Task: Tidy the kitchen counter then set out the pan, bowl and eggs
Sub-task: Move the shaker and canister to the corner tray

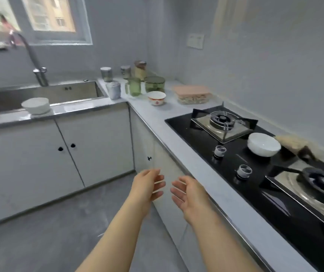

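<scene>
White bowl (263, 144) on black hob (196, 138)

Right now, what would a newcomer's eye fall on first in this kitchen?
The left hand and right hand are held out open and empty in front of the cabinets. To the right, a black hob carries a white bowl. Jars crowd the counter's far corner.
</scene>
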